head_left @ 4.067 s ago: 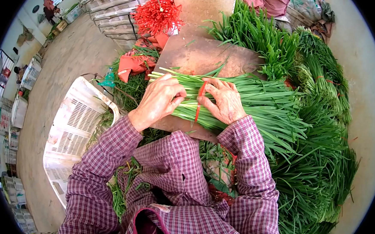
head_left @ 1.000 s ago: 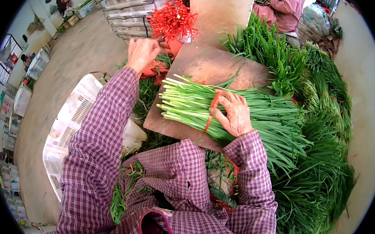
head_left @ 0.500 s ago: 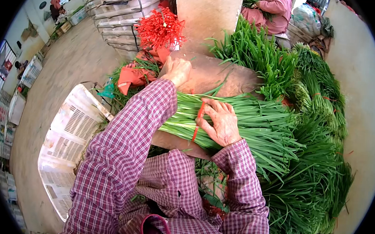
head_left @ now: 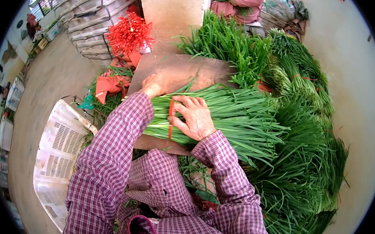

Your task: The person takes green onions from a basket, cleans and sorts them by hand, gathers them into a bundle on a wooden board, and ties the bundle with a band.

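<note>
A bunch of garlic chives (head_left: 235, 115) with long flat green leaves lies across a brown board (head_left: 186, 69), stem ends to the left. A red tie (head_left: 170, 132) crosses its stems. My right hand (head_left: 194, 118) grips the bunch from above, with fingertips and thumb at the tie. Close to the stem end, over the board, is my left hand (head_left: 154, 85); its fingers are curled closed and slightly blurred, and what they hold, if anything, is hidden.
Heaped greens (head_left: 292, 166) lie along the right side. A cluster of red ties (head_left: 130, 33) hangs by stacked white crates (head_left: 93, 12) at back left. A white plastic basket (head_left: 61, 152) stands left of my knees. Another person (head_left: 248, 5) sits behind the greens.
The view has shifted, so the scene lies further left in the frame. My left hand has come down closer to the bunch. My right hand keeps its grip at the red tie.
</note>
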{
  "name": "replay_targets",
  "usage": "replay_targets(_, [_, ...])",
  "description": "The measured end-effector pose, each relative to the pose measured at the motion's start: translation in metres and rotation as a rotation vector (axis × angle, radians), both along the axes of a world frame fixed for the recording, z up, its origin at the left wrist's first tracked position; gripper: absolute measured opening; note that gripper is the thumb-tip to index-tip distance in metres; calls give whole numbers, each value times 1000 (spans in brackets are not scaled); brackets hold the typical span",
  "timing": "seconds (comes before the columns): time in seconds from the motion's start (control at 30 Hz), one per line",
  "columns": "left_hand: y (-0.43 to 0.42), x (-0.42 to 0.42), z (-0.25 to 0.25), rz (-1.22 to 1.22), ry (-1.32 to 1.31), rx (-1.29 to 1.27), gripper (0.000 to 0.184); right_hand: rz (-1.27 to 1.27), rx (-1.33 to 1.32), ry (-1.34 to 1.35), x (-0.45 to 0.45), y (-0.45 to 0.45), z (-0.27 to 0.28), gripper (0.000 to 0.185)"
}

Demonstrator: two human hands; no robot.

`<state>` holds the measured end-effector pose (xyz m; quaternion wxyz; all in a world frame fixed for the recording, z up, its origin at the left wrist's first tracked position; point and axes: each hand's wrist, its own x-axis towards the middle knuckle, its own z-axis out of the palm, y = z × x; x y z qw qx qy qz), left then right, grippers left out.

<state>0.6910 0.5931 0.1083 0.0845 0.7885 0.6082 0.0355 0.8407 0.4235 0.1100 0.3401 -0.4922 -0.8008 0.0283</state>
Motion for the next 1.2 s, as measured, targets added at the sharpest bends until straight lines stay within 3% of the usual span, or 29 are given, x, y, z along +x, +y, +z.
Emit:
replay_targets(0.07, [7, -7, -1, -58, -73, -226, 27, -10, 7, 3, -1, -2, 0, 28])
replay_targets(0.1, [10, -9, -3, -66, -73, -225, 27, -8, 8, 7, -1, -4, 0, 28])
replay_targets(0.17, [7, -8, 4, -188, -408, -262, 17, -13, -22, 1, -3, -10, 3, 27])
replay_targets(0.23, [-2, -1, 4, -268, -446, -242, 17, -23, -7, 0, -6, -19, 4, 26])
replay_targets(0.33, [-24, 10, -9, -489, -794, -423, 18, -36, 20, -25, -12, -37, 2, 22])
replay_targets(0.47, [-109, 5, 40, -419, -794, -309, 15, -59, 51, 7, -26, -71, 0, 16])
replay_targets(0.7, [-150, -7, 32, -346, -918, 36, 16, -199, 200, 182, -47, -94, 3, 8])
replay_targets(0.87, [-142, -13, 27, -313, -868, -21, 19, -273, 338, 176, -41, -97, 19, 8])
replay_targets(1.2, [-144, -21, 18, -337, -1003, -75, 12, -267, 216, 237, -33, -51, 11, 13])
